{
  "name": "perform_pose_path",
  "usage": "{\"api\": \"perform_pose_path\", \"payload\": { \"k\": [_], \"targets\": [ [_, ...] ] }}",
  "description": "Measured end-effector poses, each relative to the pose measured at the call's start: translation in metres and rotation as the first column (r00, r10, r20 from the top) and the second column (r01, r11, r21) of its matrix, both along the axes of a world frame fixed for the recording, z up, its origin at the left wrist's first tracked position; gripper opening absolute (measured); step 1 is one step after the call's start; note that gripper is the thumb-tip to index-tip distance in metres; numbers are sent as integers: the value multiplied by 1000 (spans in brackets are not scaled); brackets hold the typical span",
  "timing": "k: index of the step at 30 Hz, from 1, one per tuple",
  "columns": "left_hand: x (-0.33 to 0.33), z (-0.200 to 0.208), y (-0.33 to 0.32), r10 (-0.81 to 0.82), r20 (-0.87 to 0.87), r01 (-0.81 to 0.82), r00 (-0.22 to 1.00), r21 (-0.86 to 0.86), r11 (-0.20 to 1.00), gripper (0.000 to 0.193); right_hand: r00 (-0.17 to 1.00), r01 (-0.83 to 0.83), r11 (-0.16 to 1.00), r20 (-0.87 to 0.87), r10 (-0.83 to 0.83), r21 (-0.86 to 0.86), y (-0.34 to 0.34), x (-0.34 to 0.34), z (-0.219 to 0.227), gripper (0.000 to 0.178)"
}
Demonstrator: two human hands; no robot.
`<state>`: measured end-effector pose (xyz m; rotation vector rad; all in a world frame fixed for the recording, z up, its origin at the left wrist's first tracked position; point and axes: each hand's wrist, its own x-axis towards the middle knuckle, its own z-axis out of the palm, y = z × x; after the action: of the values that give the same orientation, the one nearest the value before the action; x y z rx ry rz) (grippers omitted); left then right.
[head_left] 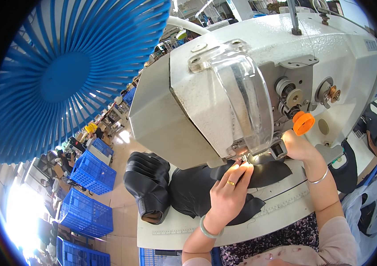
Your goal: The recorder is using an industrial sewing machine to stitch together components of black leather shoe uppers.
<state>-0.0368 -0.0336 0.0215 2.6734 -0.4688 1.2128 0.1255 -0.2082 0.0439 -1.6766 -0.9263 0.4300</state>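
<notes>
A white sewing machine with a clear plastic guard takes up the middle of the view. My left hand, wearing a gold ring and a pale bangle, has its fingers bunched on a piece of black leather-like material right by the needle area. Up against the machine head's right side is my right hand, a thin bangle on its wrist; its fingers are hidden behind the metal parts. More black pieces spread left of my left hand, beside a nested stack of black shoe uppers.
An orange knob sticks out above my right hand. A ruler strip runs along the white table. Blue slatted fan guard looms at upper left; blue crates stand on the floor. A plastic bag hangs at right.
</notes>
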Motion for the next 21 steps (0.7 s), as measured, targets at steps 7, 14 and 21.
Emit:
{"api": "perform_pose_path", "payload": {
  "k": [7, 14, 21],
  "targets": [
    [2, 0, 0, 1, 7, -1, 1000, -27, 1000, 50, 1000, 8, 1000, -17, -7, 21, 1, -2, 0, 20],
    [12, -7, -6, 58, 132, -48, 990, -75, 996, 43, 993, 6, 999, 116, -2, -39, -2, -3, 3, 21],
    [7, -3, 12, -124, 11, 122, 992, -252, 960, 47, 997, 10, 1000, 70, -10, -6, 0, -2, 4, 19]
  ]
}}
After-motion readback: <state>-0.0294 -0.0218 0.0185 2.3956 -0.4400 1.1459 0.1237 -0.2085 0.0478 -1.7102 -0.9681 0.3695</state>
